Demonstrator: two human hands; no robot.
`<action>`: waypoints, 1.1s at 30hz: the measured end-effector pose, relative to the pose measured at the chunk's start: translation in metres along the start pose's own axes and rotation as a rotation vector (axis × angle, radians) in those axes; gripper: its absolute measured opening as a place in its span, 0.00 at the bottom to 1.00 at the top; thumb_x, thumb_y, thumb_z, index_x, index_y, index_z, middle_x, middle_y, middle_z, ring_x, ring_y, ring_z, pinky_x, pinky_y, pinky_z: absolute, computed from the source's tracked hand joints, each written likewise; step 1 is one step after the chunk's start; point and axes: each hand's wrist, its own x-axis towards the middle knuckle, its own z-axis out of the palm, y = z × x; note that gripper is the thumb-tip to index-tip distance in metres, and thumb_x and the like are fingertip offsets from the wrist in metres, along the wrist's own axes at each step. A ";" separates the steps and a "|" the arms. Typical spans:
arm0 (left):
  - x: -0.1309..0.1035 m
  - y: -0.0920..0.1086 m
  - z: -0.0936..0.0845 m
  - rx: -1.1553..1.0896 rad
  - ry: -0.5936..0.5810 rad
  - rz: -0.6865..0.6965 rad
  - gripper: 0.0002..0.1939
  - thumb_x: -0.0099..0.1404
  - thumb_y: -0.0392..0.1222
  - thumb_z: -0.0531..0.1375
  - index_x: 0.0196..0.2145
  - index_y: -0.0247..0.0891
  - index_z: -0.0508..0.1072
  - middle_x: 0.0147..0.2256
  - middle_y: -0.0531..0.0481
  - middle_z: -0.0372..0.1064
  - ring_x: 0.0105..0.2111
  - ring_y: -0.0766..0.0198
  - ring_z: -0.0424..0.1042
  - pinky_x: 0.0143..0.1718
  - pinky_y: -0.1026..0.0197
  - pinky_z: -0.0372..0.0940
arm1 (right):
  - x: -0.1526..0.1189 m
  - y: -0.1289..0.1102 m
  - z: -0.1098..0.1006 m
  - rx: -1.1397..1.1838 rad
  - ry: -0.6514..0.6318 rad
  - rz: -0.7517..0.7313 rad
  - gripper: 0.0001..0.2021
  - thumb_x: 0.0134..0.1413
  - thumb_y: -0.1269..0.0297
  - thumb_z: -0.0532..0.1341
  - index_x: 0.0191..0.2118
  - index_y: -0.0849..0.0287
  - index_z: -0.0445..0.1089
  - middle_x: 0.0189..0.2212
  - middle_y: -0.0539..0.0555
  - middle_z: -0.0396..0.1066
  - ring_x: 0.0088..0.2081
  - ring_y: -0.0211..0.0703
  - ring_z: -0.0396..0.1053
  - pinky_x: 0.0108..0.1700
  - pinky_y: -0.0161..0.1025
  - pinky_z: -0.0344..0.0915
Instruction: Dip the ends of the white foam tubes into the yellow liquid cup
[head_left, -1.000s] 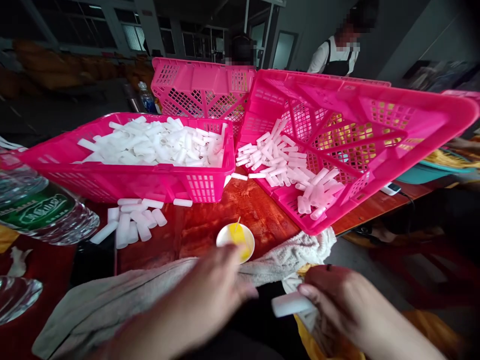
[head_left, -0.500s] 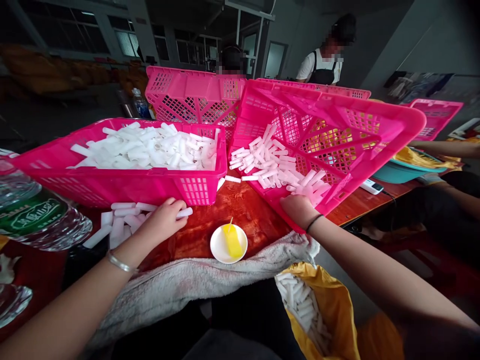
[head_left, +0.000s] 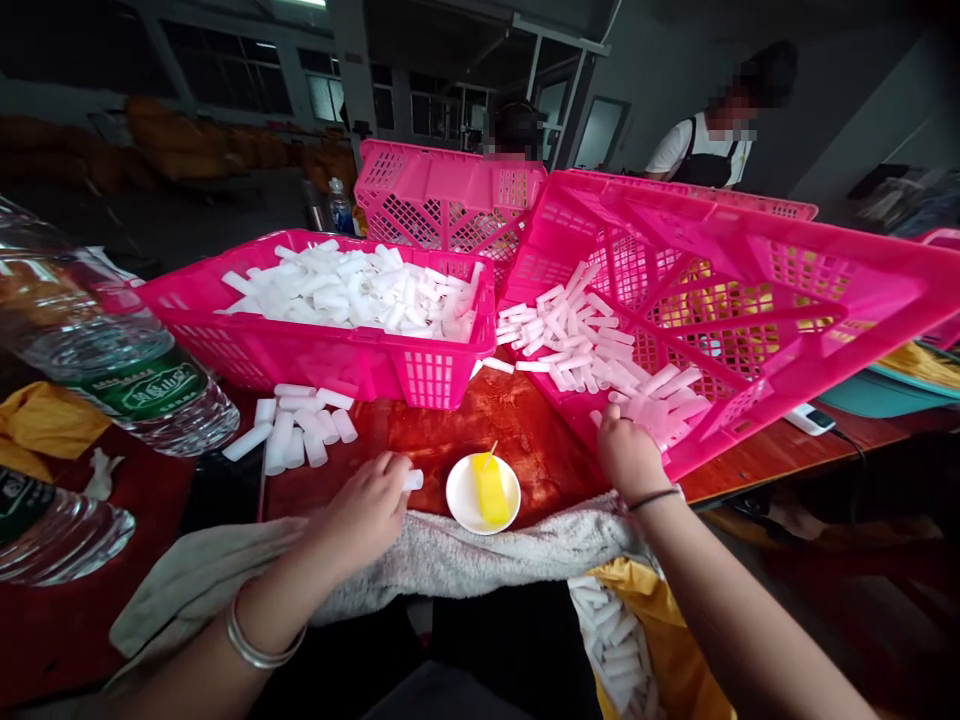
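My left hand (head_left: 375, 500) is closed around a short white plastic tube (head_left: 413, 480), whose end sticks out past the fingers above the table edge. My right hand (head_left: 630, 455) reaches into a tilted pink basket (head_left: 810, 270), its fingers curled at the near edge of a heap of white tubes (head_left: 570, 335); what they grip is hidden. Between the hands, a small white dish (head_left: 460, 490) bears a yellow block (head_left: 491, 490) with a thin stick in it. An upright pink basket (head_left: 360, 365) full of similar tubes stands beyond my left hand.
Several loose tubes (head_left: 304, 425) lie left of the dish. Large water bottles (head_left: 150, 380) are at the left. A grey towel (head_left: 450, 560) covers the table's front edge. Below it, a yellow sack (head_left: 679, 630) holds more tubes. A person (head_left: 697, 150) is in the background.
My left hand has come away from the loose tubes toward the table's front edge, still with a tube. My right hand stays at the tilted basket's heap. The view has swung left.
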 end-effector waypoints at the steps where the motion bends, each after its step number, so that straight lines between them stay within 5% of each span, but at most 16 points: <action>1: -0.003 0.001 0.002 -0.112 0.028 0.003 0.12 0.66 0.34 0.52 0.47 0.34 0.65 0.48 0.37 0.65 0.48 0.48 0.68 0.50 0.47 0.65 | -0.010 -0.003 -0.004 0.070 0.032 -0.024 0.13 0.65 0.74 0.48 0.48 0.79 0.63 0.31 0.70 0.72 0.32 0.57 0.75 0.30 0.45 0.70; 6: -0.005 0.020 0.027 -0.370 0.080 0.089 0.43 0.52 0.55 0.69 0.58 0.37 0.55 0.60 0.31 0.54 0.57 0.42 0.61 0.56 0.43 0.62 | -0.052 -0.031 -0.021 0.923 0.117 -0.664 0.13 0.65 0.64 0.55 0.52 0.60 0.63 0.43 0.60 0.71 0.43 0.48 0.72 0.45 0.42 0.71; 9: 0.005 0.036 0.039 -0.365 0.127 0.112 0.50 0.41 0.53 0.75 0.56 0.36 0.57 0.59 0.29 0.56 0.58 0.38 0.58 0.57 0.40 0.59 | -0.052 -0.049 -0.016 1.031 0.140 -0.838 0.13 0.65 0.66 0.55 0.54 0.57 0.64 0.45 0.60 0.69 0.47 0.48 0.70 0.49 0.45 0.70; 15: 0.020 0.042 0.037 -0.394 0.113 0.088 0.47 0.38 0.47 0.76 0.54 0.39 0.61 0.52 0.38 0.65 0.53 0.41 0.64 0.54 0.42 0.61 | -0.036 -0.056 0.000 0.648 0.283 -0.847 0.17 0.67 0.66 0.50 0.56 0.65 0.63 0.44 0.65 0.66 0.43 0.54 0.71 0.44 0.51 0.73; 19: 0.024 0.034 0.031 -0.425 0.052 0.113 0.48 0.39 0.47 0.77 0.54 0.41 0.60 0.54 0.41 0.64 0.54 0.44 0.63 0.55 0.44 0.59 | -0.039 -0.053 0.004 0.533 0.232 -0.871 0.18 0.67 0.65 0.49 0.57 0.68 0.64 0.45 0.67 0.66 0.38 0.55 0.72 0.39 0.51 0.74; 26: 0.027 0.027 0.030 -0.498 0.003 0.092 0.46 0.39 0.46 0.76 0.55 0.43 0.61 0.55 0.44 0.64 0.56 0.45 0.60 0.57 0.44 0.57 | -0.046 -0.054 0.000 0.998 0.051 -0.821 0.14 0.64 0.68 0.54 0.52 0.58 0.69 0.45 0.61 0.67 0.46 0.51 0.69 0.48 0.48 0.70; 30: 0.028 0.023 0.035 -0.532 -0.024 0.123 0.46 0.41 0.44 0.76 0.55 0.43 0.60 0.56 0.42 0.63 0.57 0.46 0.60 0.57 0.44 0.57 | -0.051 -0.059 -0.006 1.230 -0.101 -0.663 0.12 0.65 0.65 0.54 0.49 0.60 0.70 0.35 0.57 0.71 0.35 0.44 0.72 0.38 0.42 0.73; 33: 0.029 0.022 0.036 -0.525 -0.013 0.118 0.46 0.41 0.44 0.76 0.55 0.42 0.60 0.56 0.42 0.62 0.57 0.46 0.60 0.57 0.44 0.57 | -0.059 -0.061 -0.004 1.241 -0.031 -0.600 0.09 0.63 0.66 0.56 0.46 0.61 0.71 0.34 0.58 0.70 0.36 0.45 0.71 0.39 0.43 0.73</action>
